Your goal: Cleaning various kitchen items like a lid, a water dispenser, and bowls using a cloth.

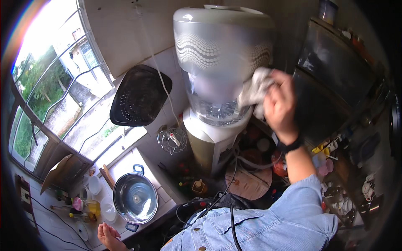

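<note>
My right hand grips a crumpled pale cloth, both blurred, at the right side of a large clear water container. That container has a band of wavy dotted pattern and a light-coloured lid. It sits on the white top of a dispenser stand. At the lower left, my left hand has its fingers curled in, with nothing visible in them. Just above it on the tiled counter is a two-handled metal pot, and the hand looks apart from it.
A black perforated pan hangs by the barred window. Beside the dispenser is a round wire rack. Bottles and plastic bowls crowd the counter. A dark refrigerator stands right; a cable crosses my shirt.
</note>
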`<state>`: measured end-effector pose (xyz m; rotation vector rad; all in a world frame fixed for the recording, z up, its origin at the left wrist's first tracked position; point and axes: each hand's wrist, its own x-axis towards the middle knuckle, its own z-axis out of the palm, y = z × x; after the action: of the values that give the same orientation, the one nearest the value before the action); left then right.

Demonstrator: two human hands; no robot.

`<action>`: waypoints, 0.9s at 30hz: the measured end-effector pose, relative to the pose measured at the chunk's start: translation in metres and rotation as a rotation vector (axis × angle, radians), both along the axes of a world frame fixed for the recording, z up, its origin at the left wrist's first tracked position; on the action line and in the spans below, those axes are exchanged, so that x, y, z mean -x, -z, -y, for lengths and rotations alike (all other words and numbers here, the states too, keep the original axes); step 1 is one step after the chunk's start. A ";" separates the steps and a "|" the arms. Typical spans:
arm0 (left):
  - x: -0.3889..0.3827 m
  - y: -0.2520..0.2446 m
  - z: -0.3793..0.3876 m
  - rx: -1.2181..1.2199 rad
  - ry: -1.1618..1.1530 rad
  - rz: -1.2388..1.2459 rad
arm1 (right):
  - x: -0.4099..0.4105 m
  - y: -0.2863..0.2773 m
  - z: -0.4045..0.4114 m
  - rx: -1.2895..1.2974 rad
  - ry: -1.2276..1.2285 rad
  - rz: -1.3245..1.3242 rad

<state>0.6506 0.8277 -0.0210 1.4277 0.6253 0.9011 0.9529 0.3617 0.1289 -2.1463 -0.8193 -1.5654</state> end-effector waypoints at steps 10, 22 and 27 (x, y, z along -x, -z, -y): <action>-0.053 -0.034 0.046 -0.134 0.189 -0.050 | -0.057 0.000 0.012 0.065 0.024 0.208; -0.092 -0.080 0.102 -0.310 0.242 -0.157 | -0.073 0.220 0.054 0.205 -0.274 -0.255; -0.099 -0.088 0.130 -0.345 0.252 -0.199 | -0.081 0.243 0.079 -0.280 -0.452 -0.497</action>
<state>0.7498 0.6981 0.0669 1.8774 0.4350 0.6927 1.0335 0.2831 -0.1144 -1.8562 -0.7836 -0.8178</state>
